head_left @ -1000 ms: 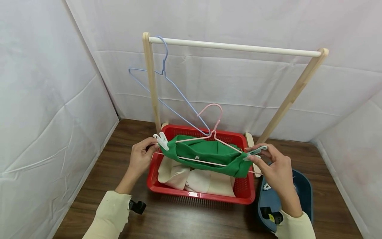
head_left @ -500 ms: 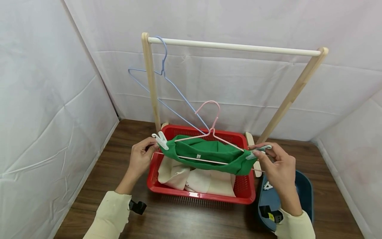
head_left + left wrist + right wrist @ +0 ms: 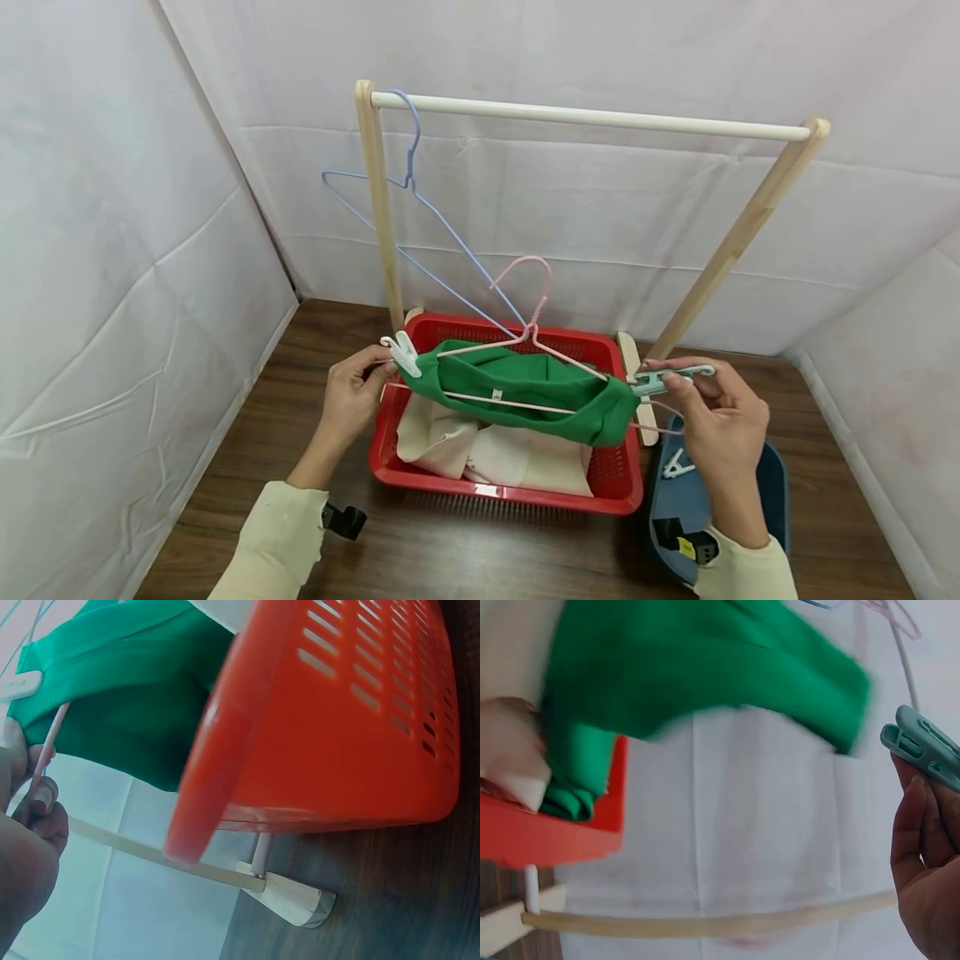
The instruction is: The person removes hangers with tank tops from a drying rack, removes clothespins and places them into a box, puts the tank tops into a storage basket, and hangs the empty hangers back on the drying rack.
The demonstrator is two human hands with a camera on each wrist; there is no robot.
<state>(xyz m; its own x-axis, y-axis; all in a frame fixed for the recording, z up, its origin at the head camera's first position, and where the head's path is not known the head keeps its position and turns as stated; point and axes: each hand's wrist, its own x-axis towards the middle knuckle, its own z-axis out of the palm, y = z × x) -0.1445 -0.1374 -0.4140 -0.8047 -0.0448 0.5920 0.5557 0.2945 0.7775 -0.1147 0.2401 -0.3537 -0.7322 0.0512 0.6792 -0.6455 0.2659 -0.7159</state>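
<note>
Head view, twelve o'clock at the top: The left hand (image 3: 352, 396) pinched the left end of the pink hanger (image 3: 542, 302). The green garment (image 3: 517, 364) was fitted over the hanger, at three o'clock from the left hand and nine o'clock from the right hand (image 3: 723, 425), above the red basket (image 3: 487, 490). A white clip (image 3: 404, 354) gripped the garment's left edge. The right hand held a pale green clip (image 3: 652, 382) between thumb and fingers, its nose toward the garment's right edge. Cream cloth (image 3: 427, 437) lay in the basket. The blue hanger (image 3: 411, 162) hung from the rack bar (image 3: 592, 115), at eleven o'clock from the garment. The blue bin (image 3: 782, 508) stood on the table (image 3: 420, 567) at six o'clock from the right hand.

Left wrist view: The fingertips grasped the pink rod where it emerged from the cloth. The garment was at one o'clock from the left hand; the basket wall was at two o'clock.

Right wrist view: The pale green clip was at twelve o'clock from the right hand. The garment, blurred, was at ten o'clock, with a visible gap between cloth and clip.
</note>
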